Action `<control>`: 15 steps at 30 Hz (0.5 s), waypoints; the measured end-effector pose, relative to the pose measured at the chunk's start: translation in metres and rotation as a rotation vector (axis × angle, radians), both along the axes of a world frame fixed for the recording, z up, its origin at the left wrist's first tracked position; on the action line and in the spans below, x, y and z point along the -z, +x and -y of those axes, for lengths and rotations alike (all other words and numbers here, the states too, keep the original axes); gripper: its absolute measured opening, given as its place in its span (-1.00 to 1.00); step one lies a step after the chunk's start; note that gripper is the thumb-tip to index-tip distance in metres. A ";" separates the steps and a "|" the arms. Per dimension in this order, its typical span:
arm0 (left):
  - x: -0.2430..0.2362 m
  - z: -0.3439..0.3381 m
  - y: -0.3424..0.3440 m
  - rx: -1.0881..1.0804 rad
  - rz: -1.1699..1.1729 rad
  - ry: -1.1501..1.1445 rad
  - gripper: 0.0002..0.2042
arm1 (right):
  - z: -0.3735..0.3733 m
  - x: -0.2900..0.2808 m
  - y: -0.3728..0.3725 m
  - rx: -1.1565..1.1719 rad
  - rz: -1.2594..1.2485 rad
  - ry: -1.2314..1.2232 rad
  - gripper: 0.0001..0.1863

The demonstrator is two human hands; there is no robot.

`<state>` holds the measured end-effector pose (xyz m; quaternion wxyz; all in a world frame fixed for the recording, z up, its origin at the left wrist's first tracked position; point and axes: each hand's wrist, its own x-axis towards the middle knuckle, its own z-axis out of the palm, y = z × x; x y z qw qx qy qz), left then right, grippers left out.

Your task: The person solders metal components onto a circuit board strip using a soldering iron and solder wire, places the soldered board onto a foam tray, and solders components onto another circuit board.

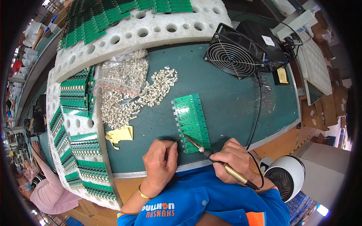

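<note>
A green circuit board panel [189, 120] lies on the dark green work mat in front of me, with small pins along its left edge. My right hand [232, 160] grips a soldering iron [226, 165] with a gold-coloured handle, and its tip meets the panel's lower left part. Closed in a pinch, my left hand [161, 160] is just left of the panel's lower end. From its fingertips a thin solder wire [177, 140] runs toward the iron's tip. Whether the wire touches the tip is too small to tell.
Loose white connectors [158, 87] spill from a clear plastic bag [126, 73]. A yellow paper scrap [120, 135] lies below them. White foam trays [154, 32] hold many green boards [87, 144]. A black fan [232, 52] stands at the far right; the iron's cable [260, 109] runs past it. Another person [49, 188] sits at left.
</note>
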<state>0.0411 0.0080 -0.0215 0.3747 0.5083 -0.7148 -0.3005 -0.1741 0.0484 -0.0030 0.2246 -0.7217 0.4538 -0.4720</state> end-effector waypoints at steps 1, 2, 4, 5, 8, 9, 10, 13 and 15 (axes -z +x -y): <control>0.000 0.001 0.000 0.008 -0.003 -0.006 -0.90 | 0.000 0.000 0.000 0.001 0.000 0.000 -0.75; 0.000 0.001 0.000 0.009 -0.004 -0.007 -0.90 | 0.000 -0.001 0.000 0.000 -0.001 0.000 -0.74; 0.000 0.001 0.000 0.011 0.005 -0.020 -0.90 | 0.000 -0.001 0.000 0.001 -0.002 0.001 -0.73; 0.000 0.001 0.000 0.012 0.004 -0.020 -0.90 | 0.000 0.000 0.000 0.002 -0.006 0.000 -0.73; -0.001 0.001 -0.001 0.006 -0.005 -0.013 -0.90 | -0.001 0.000 0.000 0.002 -0.013 -0.004 -0.72; 0.000 0.001 -0.001 0.005 -0.002 -0.013 -0.90 | -0.001 0.000 0.000 0.000 -0.016 -0.006 -0.72; 0.000 0.001 -0.001 0.005 0.000 -0.013 -0.90 | -0.001 0.000 0.000 0.000 -0.016 -0.006 -0.72; 0.000 0.002 -0.002 0.008 0.008 -0.036 -0.91 | -0.002 0.000 0.001 -0.008 -0.038 -0.010 -0.71; 0.000 0.002 -0.003 0.009 0.004 -0.039 -0.90 | -0.003 0.000 0.001 -0.008 -0.063 -0.018 -0.71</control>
